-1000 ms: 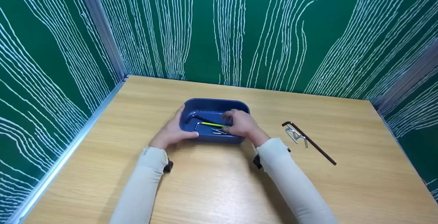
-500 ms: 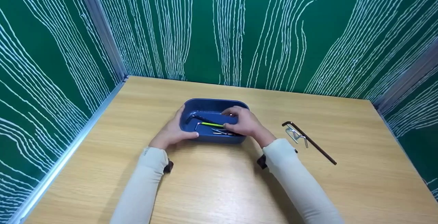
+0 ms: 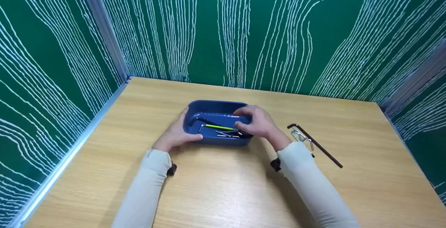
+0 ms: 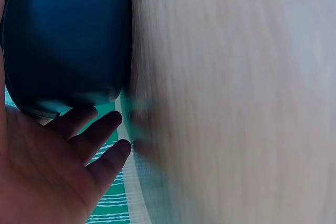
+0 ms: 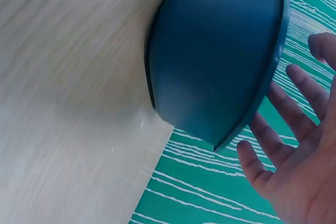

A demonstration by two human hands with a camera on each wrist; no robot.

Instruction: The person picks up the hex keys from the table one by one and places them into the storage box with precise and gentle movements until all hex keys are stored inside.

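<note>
A dark blue plastic bin (image 3: 216,141) stands on the table. My left hand (image 3: 175,133) grips its left end, thumb on the front rim. In the left wrist view, the other fingers (image 4: 100,136) spread beside the bin's end. Over the bin's right rim, my right hand (image 3: 259,123) has its fingers apart. The right wrist view shows nothing in that hand (image 5: 302,166), beside the rim. Inside the bin lie a yellow-green hex key (image 3: 218,127), a black hex key (image 3: 206,120) and several small silver hex keys (image 3: 228,135).
Right of the bin, a long brown hex key (image 3: 322,148) lies on the wooden table (image 3: 223,186), with several small silver hex keys (image 3: 300,137) next to its short end. Green walls (image 3: 205,47) with white wavy lines enclose the back and sides.
My right hand has moved right, from over the keys inside the bin to its right rim, uncovering more of the small silver keys. My left hand stays in place.
</note>
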